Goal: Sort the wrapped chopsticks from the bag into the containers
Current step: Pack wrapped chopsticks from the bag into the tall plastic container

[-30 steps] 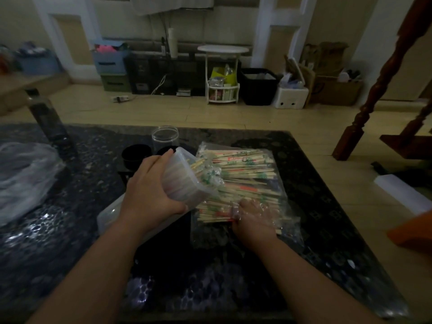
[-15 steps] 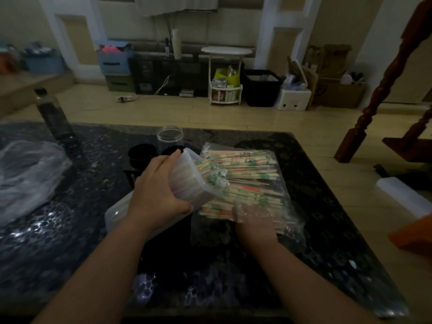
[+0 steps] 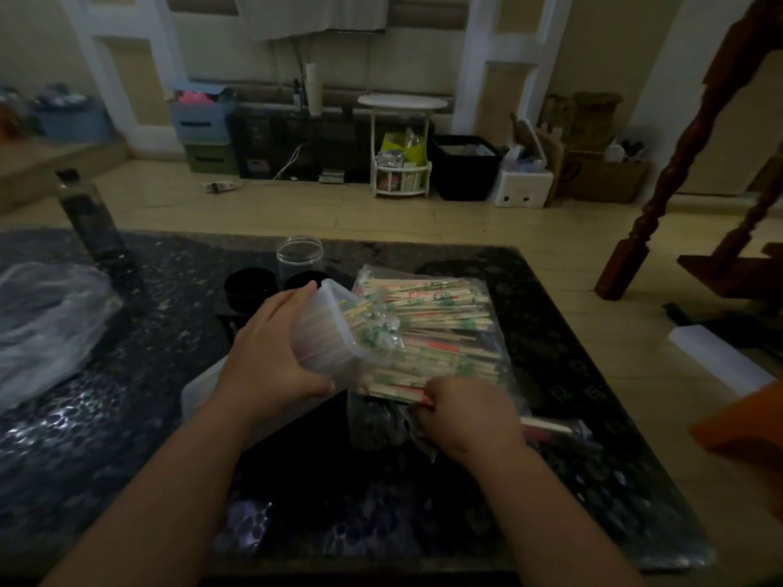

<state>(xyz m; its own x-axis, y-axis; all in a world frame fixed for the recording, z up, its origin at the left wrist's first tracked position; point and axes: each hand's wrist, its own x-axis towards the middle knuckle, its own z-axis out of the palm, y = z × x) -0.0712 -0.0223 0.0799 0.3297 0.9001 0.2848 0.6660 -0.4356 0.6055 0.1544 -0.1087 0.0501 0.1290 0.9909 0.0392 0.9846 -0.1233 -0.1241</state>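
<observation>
A home: storage bins [image 3: 202, 122], staircase baluster [image 3: 678, 163].

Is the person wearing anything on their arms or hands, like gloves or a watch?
Both forearms are bare to the picture's edge, no sleeves. The left hand and right hand have no gloves; no watch, bracelet or ring shows in the dim light.

A dark speckled counter [image 3: 148, 332] carries crumpled clear plastic [image 3: 42, 328] at its left edge, with a dark bottle [image 3: 91, 218] upright behind it. Along the far wall stand a blue storage box [image 3: 201, 120], a white tiered stand [image 3: 401, 150], a black bin [image 3: 464, 171] and a white foam box [image 3: 523, 186]. A carved wooden post [image 3: 678, 163] rises at right.
</observation>
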